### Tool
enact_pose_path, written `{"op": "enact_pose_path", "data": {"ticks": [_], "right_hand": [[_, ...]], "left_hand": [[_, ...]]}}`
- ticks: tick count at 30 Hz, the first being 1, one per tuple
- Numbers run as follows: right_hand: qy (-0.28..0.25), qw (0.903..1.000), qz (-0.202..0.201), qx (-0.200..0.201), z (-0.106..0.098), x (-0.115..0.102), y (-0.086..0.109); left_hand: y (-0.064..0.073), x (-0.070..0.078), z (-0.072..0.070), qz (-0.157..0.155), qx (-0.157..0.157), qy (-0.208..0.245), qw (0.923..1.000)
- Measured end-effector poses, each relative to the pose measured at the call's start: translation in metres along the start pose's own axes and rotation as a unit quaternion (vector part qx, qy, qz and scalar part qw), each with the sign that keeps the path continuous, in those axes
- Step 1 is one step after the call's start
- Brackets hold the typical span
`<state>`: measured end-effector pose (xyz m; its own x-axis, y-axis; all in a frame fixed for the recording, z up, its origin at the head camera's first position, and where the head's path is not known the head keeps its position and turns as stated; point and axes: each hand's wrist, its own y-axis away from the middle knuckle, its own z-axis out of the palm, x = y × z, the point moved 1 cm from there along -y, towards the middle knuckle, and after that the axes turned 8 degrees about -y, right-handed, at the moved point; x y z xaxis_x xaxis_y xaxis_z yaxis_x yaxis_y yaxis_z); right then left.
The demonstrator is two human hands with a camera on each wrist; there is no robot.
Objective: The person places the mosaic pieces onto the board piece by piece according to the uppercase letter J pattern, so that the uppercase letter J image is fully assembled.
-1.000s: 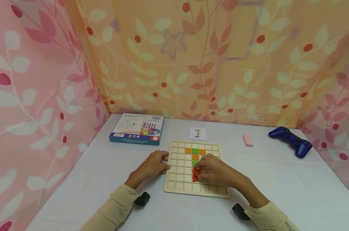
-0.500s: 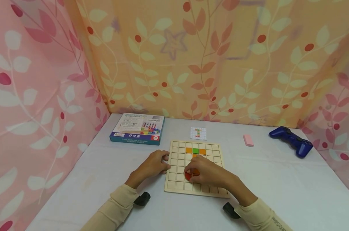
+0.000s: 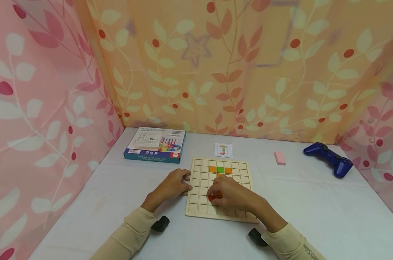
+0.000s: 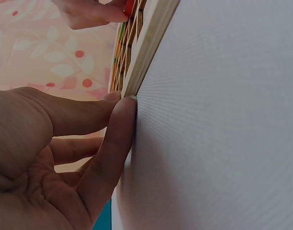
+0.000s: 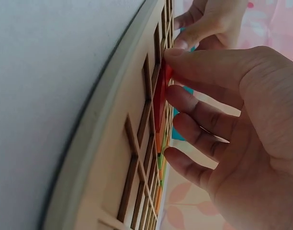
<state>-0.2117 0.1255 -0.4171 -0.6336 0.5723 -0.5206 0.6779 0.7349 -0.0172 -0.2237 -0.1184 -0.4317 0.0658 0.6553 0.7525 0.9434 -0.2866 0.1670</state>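
Note:
A wooden grid board (image 3: 196, 211) lies on the white table with orange and green square tiles (image 3: 220, 169) in a T-like arrangement. My left hand (image 3: 174, 184) holds the board's left edge, thumb and finger close together there in the left wrist view. With thumb and fingertips, my right hand (image 3: 233, 193) pinches a red tile (image 3: 211, 198) against the lower middle cells. In the right wrist view another red tile (image 5: 159, 103) lies in the grid beside the pinched one. My right hand hides part of the tile column.
Behind the board lies a small card (image 3: 223, 150) with a coloured J-shaped pattern on a grid. A boxed game (image 3: 154, 145) is at the back left. To the right are a pink block (image 3: 280, 158) and a blue game controller (image 3: 327, 159).
My right hand has moved left across the board, carrying the red tile one column over, then has shifted only slightly. My left hand has stayed at the board's edge.

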Motion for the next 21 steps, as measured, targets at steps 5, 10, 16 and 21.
{"op": "enact_pose_path", "data": {"ticks": [5, 10, 16, 21], "right_hand": [[0.005, 0.9999, 0.011, 0.002, -0.002, 0.000, 0.002], [0.003, 0.9999, 0.013, 0.005, -0.002, 0.001, 0.003], [-0.030, 0.9991, 0.013, 0.028, -0.014, 0.007, 0.014], [-0.050, 0.9944, 0.067, 0.064, -0.037, 0.023, 0.038]], "left_hand": [[-0.001, 0.001, 0.001, -0.004, 0.001, 0.003, 1.0000], [-0.001, 0.002, 0.001, -0.003, 0.000, 0.003, 1.0000], [0.000, 0.001, 0.001, -0.001, -0.001, 0.007, 1.0000], [-0.001, -0.003, -0.004, 0.005, -0.020, 0.006, 0.9998]]}}
